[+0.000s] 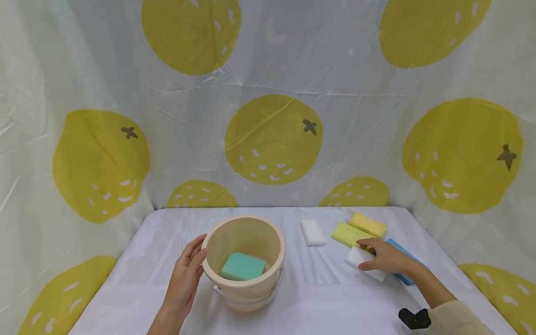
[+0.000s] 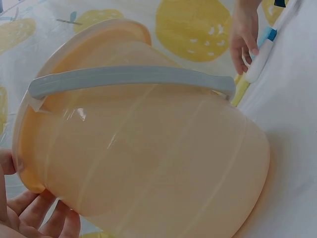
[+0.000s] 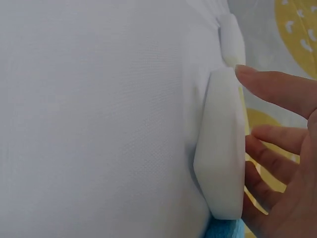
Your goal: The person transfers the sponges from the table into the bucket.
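A cream bucket (image 1: 251,286) with a pale grey handle (image 2: 133,76) stands left of centre, its mouth tipped towards the head camera. Inside lies a teal sponge (image 1: 243,266). My left hand (image 1: 184,274) holds the bucket's left rim, thumb over the edge and fingers along the outside. On the right, my right hand (image 1: 385,255) is over a white sponge (image 3: 222,146), thumb and fingers spread apart and right at its upper face. A yellow-green sponge (image 1: 351,234) lies just beyond these fingertips, and a blue sponge (image 1: 404,256) lies partly beneath the wrist.
Another white sponge (image 1: 312,232) lies between the bucket and the right-hand group. Behind the yellow-green one is a yellow sponge (image 1: 368,224). A white cloth (image 1: 318,302) covers the table, and a lemon-print curtain (image 1: 276,70) encloses the back and sides.
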The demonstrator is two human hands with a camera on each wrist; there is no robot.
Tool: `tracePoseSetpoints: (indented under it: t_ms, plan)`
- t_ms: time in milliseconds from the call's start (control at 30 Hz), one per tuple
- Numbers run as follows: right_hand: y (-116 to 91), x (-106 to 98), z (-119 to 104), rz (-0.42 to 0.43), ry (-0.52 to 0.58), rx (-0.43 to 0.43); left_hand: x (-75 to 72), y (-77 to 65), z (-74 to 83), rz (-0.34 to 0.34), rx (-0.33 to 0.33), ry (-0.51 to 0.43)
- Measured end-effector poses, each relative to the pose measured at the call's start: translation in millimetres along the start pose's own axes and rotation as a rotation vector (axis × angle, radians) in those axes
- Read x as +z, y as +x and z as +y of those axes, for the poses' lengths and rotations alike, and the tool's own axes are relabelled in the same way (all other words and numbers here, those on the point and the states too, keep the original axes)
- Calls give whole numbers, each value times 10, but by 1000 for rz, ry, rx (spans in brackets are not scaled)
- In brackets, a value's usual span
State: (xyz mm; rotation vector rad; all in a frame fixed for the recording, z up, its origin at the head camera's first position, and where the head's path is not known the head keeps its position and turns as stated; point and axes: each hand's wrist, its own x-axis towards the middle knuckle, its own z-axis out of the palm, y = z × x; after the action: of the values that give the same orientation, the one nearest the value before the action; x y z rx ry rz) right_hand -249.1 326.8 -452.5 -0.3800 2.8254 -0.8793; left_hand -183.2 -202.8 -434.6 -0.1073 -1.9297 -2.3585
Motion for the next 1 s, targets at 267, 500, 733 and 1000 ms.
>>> tracePoseSetpoints:
  t_ms: [267,500,733,1000]
  plan:
    - [5,79,55,28,-21,-23,-8,6,-8,-4,-1,4]
    - [33,128,34,51,-17,34,-16,9,-11,-4,-1,3]
    - [34,152,23,72,-33,38,-11,1,-8,-2,-5,14]
    - [24,106,17,82,-18,16,-5,2,-2,2,-12,16]
